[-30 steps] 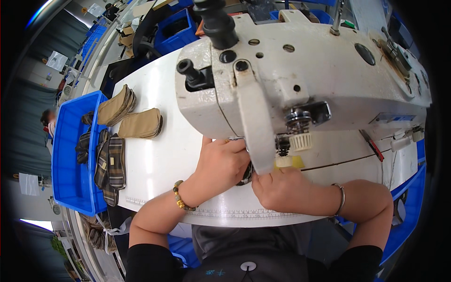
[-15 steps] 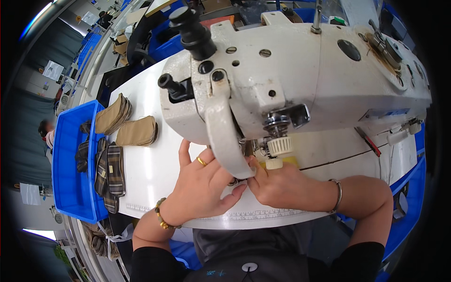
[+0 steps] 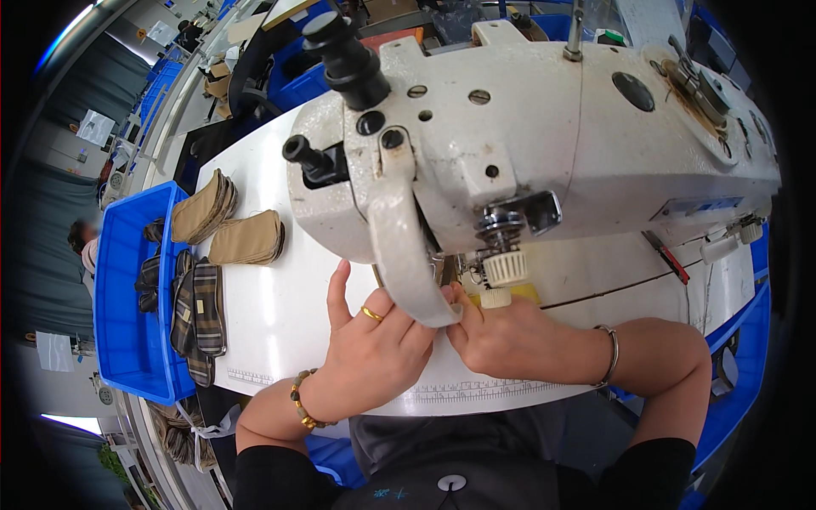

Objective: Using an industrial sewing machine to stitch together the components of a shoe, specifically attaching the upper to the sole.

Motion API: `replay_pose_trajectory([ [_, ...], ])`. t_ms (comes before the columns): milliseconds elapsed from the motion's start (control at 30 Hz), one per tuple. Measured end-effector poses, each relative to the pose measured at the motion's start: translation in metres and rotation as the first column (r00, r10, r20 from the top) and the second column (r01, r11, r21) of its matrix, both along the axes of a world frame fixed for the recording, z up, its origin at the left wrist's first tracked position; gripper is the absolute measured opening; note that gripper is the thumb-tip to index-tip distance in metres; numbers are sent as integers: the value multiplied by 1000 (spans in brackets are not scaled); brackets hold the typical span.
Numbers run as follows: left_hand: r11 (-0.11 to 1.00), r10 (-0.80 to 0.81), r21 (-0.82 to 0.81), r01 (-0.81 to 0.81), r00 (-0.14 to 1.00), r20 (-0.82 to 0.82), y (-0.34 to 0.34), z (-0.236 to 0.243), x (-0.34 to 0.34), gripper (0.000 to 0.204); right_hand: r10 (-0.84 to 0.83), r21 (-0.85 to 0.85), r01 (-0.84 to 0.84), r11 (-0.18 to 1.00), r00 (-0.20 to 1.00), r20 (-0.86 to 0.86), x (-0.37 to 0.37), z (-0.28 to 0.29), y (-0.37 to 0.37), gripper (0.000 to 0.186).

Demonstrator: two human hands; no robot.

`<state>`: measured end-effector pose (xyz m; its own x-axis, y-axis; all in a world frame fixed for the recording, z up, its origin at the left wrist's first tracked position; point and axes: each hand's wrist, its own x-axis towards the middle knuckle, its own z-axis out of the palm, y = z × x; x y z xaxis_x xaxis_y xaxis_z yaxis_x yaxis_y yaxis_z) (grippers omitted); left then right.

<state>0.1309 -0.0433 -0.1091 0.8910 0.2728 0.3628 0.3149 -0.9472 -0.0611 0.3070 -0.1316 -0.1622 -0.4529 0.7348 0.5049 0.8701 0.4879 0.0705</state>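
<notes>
- Left hand (image 3: 378, 348): half curled, palm down. Little finger lifted clear and pointing away from the body; other fingers bent toward the right hand, tips partly hidden behind the lever. Grip on anything: cannot tell.
- Right hand (image 3: 510, 336): fingers folded in, thumb and forefinger brought together beside the lever's lower end. Whether something is pinched there: cannot tell.
- Sewing machine (image 3: 501, 127): directly beyond both hands, its white body extending over to the right of the right hand.
- Curved white lever (image 3: 395, 246): comes down from the machine head; lower end lies between the two hands, close against the fingertips.
- Pale ribbed knob (image 3: 507, 268): just beyond the right hand's knuckles.
- Yellow piece (image 3: 528, 293): just past the right hand, partly covered.
- White tabletop (image 3: 289, 331): beneath both hands; printed ruler scale (image 3: 484, 390) runs on the body side of the right hand.
- Red-handled tool (image 3: 668, 257): on the tabletop, beyond the right forearm and to its right.
- Tan fabric pieces (image 3: 246, 238): two stacks, left of the left hand and farther out.
- Plaid fabric pieces (image 3: 210, 306): well left of the left hand, by the blue bin (image 3: 177, 374).
- Worn: gold ring (image 3: 371, 313) and beaded bracelet (image 3: 301, 399) on the left; metal bangle (image 3: 611, 355) on the right wrist.
</notes>
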Motion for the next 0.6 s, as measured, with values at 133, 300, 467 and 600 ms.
replay_pose_trajectory([
  [133,997,9,-72,-6,999,44,3,-9,-1,37,6,-29,-6,1000,1000,7,-1,2,-2,11],
  [300,999,49,-4,-49,993,104,-2,-10,3,35,7,-38,-8,999,1000,-16,0,2,-2,12],
  [467,992,-26,-123,35,997,74,0,-13,4,26,-22,-45,22,999,1000,10,-1,15,-7,12],
  [600,971,-53,-226,73,994,94,4,-16,6,20,-26,-143,35,989,998,66,-8,16,-18,13],
])
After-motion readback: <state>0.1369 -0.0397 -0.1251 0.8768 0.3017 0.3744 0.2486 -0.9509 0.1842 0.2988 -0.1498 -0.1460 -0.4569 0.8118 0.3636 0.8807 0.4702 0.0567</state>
